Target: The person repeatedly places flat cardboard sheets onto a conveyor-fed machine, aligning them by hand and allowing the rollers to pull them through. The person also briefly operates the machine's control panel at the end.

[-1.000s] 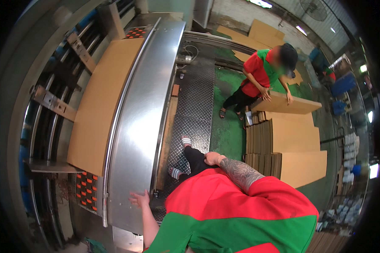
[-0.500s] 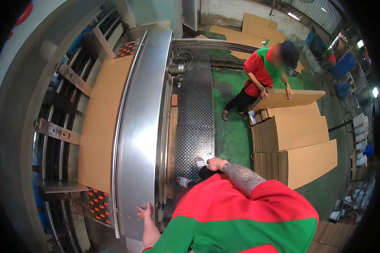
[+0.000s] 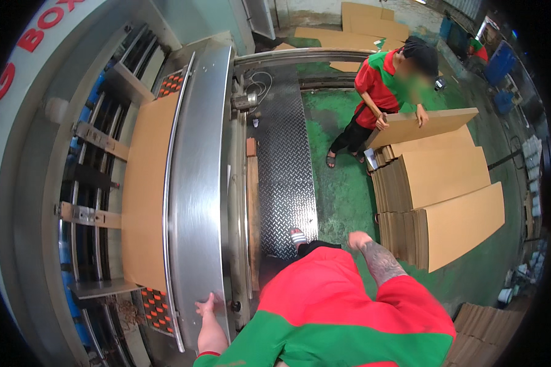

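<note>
My left hand (image 3: 206,304) rests on the near end of a long stainless steel ledge (image 3: 196,202), its thumb and fingers apart and nothing in it. My right hand (image 3: 359,239) is off to my right above the green floor, touching nothing that I can see. It looks rounded, but its fingers are hidden from above. Left of the ledge, beyond a metal rail (image 3: 167,202), a large brown cardboard sheet (image 3: 144,208) lies in the machine under metal guide arms (image 3: 90,215). Orange rollers (image 3: 157,309) show at its near end.
Across the walkway a co-worker (image 3: 379,92) in red and green holds a thick cardboard stack (image 3: 431,125) on edge. Tall piles of cardboard sheets (image 3: 462,220) stand on the right. A diamond-plate strip (image 3: 281,165) runs beside the machine. A motor (image 3: 245,101) juts from its side.
My right hand has swung to the right, away from the diamond-plate strip. My view has shifted slightly, and one of my sandals is now out of sight. My left hand stays on the ledge.
</note>
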The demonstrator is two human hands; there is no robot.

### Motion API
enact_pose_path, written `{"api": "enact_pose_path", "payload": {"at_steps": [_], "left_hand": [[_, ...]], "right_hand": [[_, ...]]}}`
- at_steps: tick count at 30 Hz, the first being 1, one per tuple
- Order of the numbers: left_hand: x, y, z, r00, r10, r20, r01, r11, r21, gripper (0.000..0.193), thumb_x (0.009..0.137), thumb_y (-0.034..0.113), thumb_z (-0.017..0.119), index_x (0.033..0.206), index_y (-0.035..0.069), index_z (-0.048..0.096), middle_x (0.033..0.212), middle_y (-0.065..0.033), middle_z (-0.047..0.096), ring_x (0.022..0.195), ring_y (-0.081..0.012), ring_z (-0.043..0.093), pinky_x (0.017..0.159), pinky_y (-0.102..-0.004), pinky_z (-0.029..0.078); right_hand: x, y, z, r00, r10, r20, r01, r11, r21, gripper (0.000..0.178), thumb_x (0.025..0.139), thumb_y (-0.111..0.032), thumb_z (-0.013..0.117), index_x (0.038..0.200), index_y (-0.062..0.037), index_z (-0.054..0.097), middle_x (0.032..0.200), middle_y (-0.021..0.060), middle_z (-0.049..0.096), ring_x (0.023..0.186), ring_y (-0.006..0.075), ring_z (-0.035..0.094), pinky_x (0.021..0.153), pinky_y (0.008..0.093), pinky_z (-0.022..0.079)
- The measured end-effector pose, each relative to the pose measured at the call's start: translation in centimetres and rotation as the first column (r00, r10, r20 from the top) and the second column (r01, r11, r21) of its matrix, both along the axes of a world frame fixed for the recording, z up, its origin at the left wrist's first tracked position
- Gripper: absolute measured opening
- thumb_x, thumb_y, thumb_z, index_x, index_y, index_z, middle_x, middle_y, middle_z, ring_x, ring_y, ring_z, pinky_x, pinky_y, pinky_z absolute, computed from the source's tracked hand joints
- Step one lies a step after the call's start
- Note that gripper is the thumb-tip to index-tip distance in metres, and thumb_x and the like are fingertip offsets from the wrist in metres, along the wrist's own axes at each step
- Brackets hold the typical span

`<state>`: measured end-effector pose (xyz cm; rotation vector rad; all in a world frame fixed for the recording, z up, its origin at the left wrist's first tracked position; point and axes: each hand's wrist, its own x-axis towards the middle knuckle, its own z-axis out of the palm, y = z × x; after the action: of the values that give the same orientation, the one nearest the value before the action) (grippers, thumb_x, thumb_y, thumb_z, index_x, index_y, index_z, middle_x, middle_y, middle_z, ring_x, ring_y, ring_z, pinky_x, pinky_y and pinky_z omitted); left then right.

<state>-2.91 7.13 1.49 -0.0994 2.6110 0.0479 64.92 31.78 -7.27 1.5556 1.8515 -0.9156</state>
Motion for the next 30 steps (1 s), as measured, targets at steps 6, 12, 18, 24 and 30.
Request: {"api": "enact_pose_path", "payload": {"at_steps": [6,12,18,24,30], "left_hand": [[-1.2,-1.4,1.0,0.994,0.104,0.009,-0.104,0.994,-0.022,0.14,0.064,0.06,0.095,0.169,0.014,0.014,0.169,-0.0258,0.019,0.149,-0.0454,0.04,0.122,-0.0541,0.039],[-0.2,-3.6,-0.4,0.976,0.215,0.034,-0.217,0.968,0.123,0.135,0.062,0.044,0.101,0.167,0.011,0.022,0.168,-0.023,0.025,0.149,-0.0423,0.041,0.122,-0.0496,0.041],[1.9,-3.3,-1.2,0.977,0.176,0.123,-0.18,0.984,0.015,0.13,0.065,0.044,0.101,0.166,0.016,0.025,0.171,-0.017,0.023,0.149,-0.0423,0.041,0.117,-0.0561,0.046],[3.4,-2.5,-0.1,0.966,0.255,0.035,-0.256,0.966,0.046,0.138,0.062,0.044,0.101,0.169,0.021,0.016,0.171,-0.0185,0.021,0.151,-0.0424,0.038,0.122,-0.0553,0.04],[3.2,-2.9,-0.1,0.937,0.348,0.031,-0.349,0.931,0.107,0.145,0.058,0.045,0.104,0.169,0.022,0.014,0.169,-0.0197,0.028,0.153,-0.0373,0.037,0.123,-0.0513,0.04]], "right_hand": [[4.5,-13.7,2.0,0.958,-0.078,-0.277,0.001,0.964,-0.267,0.053,0.09,-0.042,0.068,0.135,-0.0146,0.066,0.126,0.0205,0.072,0.115,0.0406,0.069,0.095,0.0487,0.056],[3.9,-14.8,4.1,0.981,-0.159,-0.11,0.116,0.94,-0.32,0.053,0.09,-0.042,0.068,0.135,-0.0137,0.066,0.126,0.0208,0.071,0.115,0.0407,0.068,0.095,0.0487,0.055],[4.5,-13.7,5.4,0.979,-0.195,-0.061,0.164,0.928,-0.335,0.053,0.09,-0.042,0.067,0.134,-0.0127,0.066,0.127,0.0212,0.071,0.116,0.0408,0.068,0.096,0.0487,0.055],[5.3,-13.2,5.2,0.981,-0.194,-0.03,0.172,0.922,-0.347,0.052,0.091,-0.041,0.067,0.134,-0.0118,0.066,0.127,0.0216,0.071,0.116,0.0409,0.068,0.097,0.0487,0.055],[5.3,-13.1,5.2,0.98,-0.198,0.0,0.185,0.916,-0.356,0.052,0.091,-0.041,0.067,0.133,-0.0108,0.066,0.128,0.0219,0.071,0.117,0.041,0.067,0.097,0.0486,0.054]]}}
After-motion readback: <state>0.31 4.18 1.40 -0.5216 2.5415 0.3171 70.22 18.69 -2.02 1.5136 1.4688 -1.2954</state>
